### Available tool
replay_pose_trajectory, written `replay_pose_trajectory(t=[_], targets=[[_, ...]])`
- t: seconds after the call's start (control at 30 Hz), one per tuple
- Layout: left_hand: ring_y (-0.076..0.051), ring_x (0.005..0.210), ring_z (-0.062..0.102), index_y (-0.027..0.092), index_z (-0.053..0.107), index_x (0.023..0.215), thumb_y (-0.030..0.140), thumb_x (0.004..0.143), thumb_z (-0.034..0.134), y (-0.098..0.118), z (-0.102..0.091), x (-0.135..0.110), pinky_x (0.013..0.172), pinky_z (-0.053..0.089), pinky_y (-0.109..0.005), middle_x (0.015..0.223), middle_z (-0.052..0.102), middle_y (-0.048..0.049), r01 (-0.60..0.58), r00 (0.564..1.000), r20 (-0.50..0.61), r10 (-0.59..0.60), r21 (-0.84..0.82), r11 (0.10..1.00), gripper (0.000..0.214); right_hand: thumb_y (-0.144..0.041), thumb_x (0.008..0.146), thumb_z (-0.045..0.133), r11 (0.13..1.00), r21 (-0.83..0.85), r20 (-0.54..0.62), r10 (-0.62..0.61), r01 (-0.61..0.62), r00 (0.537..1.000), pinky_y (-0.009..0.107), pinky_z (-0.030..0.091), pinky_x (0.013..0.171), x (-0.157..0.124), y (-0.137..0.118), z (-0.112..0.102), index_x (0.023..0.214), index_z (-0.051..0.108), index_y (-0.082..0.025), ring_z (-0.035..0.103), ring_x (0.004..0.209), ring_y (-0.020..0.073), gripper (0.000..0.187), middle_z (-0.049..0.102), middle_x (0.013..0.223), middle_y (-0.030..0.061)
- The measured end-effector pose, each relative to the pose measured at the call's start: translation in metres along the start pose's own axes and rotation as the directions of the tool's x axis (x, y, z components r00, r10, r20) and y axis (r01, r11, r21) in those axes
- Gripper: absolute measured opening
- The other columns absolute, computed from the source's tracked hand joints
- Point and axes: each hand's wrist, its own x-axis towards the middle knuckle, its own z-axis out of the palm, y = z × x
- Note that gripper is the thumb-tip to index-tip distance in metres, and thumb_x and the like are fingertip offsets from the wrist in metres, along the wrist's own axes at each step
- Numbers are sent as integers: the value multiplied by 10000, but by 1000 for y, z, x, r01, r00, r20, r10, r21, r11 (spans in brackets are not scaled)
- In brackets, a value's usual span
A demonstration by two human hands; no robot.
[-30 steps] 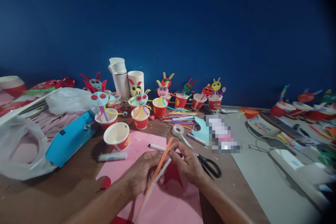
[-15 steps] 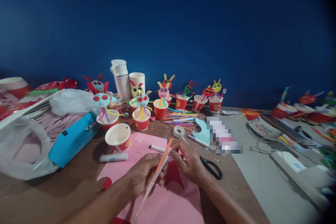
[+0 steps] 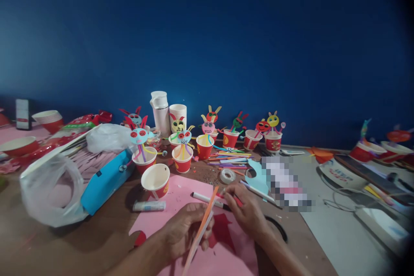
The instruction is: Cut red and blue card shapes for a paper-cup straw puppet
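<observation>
My left hand [image 3: 186,228] is closed round a long thin orange strip [image 3: 209,205], which has a pale translucent sleeve along its lower part. The strip slants, its tip up and to the right. Beside that tip is my right hand [image 3: 247,211], thumb and fingers pinched together; whatever sits between them is too small to make out. Under both hands lies pink paper [image 3: 184,184] with a cut-out red piece [image 3: 222,230] on it. A white marker [image 3: 202,197] rests behind the strip. Black-handled scissors [image 3: 280,226] are partly hidden by my right wrist.
Red paper cups with colourful paper faces [image 3: 183,161] stand along the back. An undecorated cup [image 3: 155,181] is nearer. Coloured straws [image 3: 233,159], a tape roll [image 3: 227,175] and a blue folder [image 3: 108,183] lie around. A plastic bag [image 3: 51,189] is at left, a white flask [image 3: 161,114] behind.
The camera view has tilted up and shifted left, so things appear lower and further right. My right fingers have come slightly away from the strip's tip. My left hand still holds the strip.
</observation>
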Motion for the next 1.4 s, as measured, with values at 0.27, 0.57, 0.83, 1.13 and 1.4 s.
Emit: replay_pose_trajectory(t=[0.27,0.57,0.83,1.13,1.4], targets=[[-74,347,414,163,503,739,353,758,487,2,-10,4,352,350,-207,519,488,39,5,1000,-18,-7,-67,998,191,-320,851,427,987,78,-9,145,-144,989,256,387,603,-1,-2,3,720,520,-189,510,635,160,207,552,666,11],[-71,303,321,224,468,807,279,748,443,9,-14,2,356,229,-195,464,438,68,-50,998,-41,49,-32,998,85,-454,800,444,951,149,-36,277,-269,960,223,417,550,-6,-14,13,704,550,-195,538,568,157,297,571,596,-6],[-59,291,229,186,474,708,588,751,364,16,-19,0,334,142,-200,405,359,69,-21,1000,-8,20,-70,997,419,-499,725,501,949,150,22,278,-278,960,206,469,574,-11,4,24,715,605,-201,594,619,173,316,627,652,11],[-78,339,290,179,527,803,682,705,292,19,-24,-4,352,175,-218,468,386,47,-103,994,22,109,-178,979,563,-497,649,588,863,296,127,389,-409,913,229,489,567,-14,21,32,769,628,-200,594,658,206,323,644,708,29],[-38,377,281,182,500,807,278,588,677,42,8,-10,379,176,-172,462,338,90,-178,981,-52,186,134,975,298,-461,704,575,799,407,76,453,-442,888,224,440,572,-10,4,25,816,596,-193,551,655,176,291,608,704,5]])
